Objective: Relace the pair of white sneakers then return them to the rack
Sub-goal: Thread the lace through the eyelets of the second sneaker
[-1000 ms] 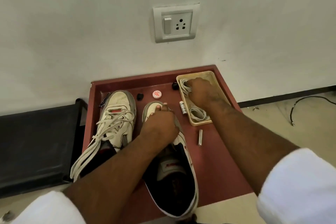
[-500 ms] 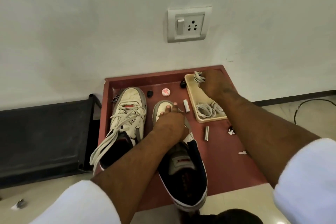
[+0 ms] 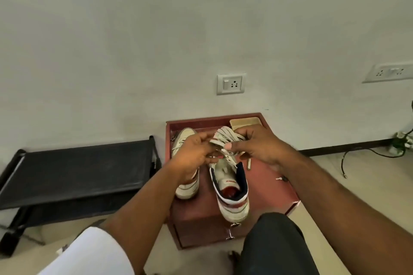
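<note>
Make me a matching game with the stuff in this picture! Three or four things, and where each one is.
Things:
1. bundle of laces
2. black rack
3. beige tray
4. wall socket

Places:
A. far right corner of the red stand
B. on the wall above the stand
C. held between both hands
D. on the floor left of the stand

Pairs: 1-C, 2-D, 3-A, 4-B

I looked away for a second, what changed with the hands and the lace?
The right hand lifted the lace bundle out of the tray. The left hand let go of the unlaced sneaker and rose to pinch the bundle too. Both sneakers stayed on the red table.
</note>
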A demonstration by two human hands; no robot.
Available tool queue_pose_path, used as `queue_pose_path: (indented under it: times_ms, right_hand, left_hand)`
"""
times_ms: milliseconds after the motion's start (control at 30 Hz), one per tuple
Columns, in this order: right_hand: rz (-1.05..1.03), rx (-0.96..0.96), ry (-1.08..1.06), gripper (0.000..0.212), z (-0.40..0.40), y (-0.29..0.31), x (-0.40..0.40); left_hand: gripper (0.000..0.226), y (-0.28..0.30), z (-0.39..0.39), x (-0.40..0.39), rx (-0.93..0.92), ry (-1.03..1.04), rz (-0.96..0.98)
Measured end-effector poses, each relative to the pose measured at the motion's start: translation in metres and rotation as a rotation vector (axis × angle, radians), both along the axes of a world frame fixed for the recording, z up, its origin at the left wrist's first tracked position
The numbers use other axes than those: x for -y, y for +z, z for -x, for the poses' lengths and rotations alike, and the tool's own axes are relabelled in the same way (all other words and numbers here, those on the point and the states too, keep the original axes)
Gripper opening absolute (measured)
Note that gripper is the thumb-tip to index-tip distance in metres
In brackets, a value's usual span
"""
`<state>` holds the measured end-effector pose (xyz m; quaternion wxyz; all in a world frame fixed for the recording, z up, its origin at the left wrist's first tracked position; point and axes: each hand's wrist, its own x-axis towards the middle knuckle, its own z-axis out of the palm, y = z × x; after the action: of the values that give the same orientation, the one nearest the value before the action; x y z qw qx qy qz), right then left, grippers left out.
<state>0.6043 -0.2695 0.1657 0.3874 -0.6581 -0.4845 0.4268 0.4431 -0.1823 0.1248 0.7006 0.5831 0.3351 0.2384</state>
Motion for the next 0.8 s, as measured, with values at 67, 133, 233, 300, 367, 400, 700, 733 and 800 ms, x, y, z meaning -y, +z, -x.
queue_pose_path:
  times_ms: [67,133,233,300,367,400,700,733,800]
  right_hand:
    - [-0.015,-0.008,-0.020,0.026,0.015,0.006,0.014]
    - [-0.034,-0.045,-0.067,0.014,0.022,0.008,0.024]
    - [-0.018,-0.056,-0.109,0.011,0.038,0.008,0.039]
    - [-0.012,-0.025,-0.156,0.017,0.042,0.005,0.043]
    - [0.012,-0.002,-0.194,0.019,0.039,0.003,0.046]
    - [0.026,0.044,-0.191,0.022,0.036,0.003,0.048]
    - [-0.073,0.006,0.162,0.032,0.083,0.008,0.018]
    - [-0.101,-0.052,0.143,0.025,0.088,0.002,0.013]
    - [-0.155,-0.170,0.083,0.012,0.092,-0.003,0.010]
  left_hand:
    - [0.019,0.010,0.024,0.014,-0.029,0.042,-0.056]
    - [0.010,0.012,0.044,0.022,-0.082,0.070,-0.156]
    - [0.003,0.017,0.072,0.030,-0.173,0.044,-0.254]
    - [0.014,0.021,0.087,0.030,-0.286,0.002,-0.326]
    - [0.015,0.026,0.101,0.027,-0.393,-0.019,-0.433]
    - [0.013,0.030,0.106,0.025,-0.429,0.001,-0.491]
    - [0.001,0.087,0.084,0.026,-0.261,0.077,-0.747]
    - [0.002,0.091,0.083,0.026,-0.234,0.108,-0.743]
    - [0.004,0.097,0.085,0.023,-0.169,0.198,-0.697]
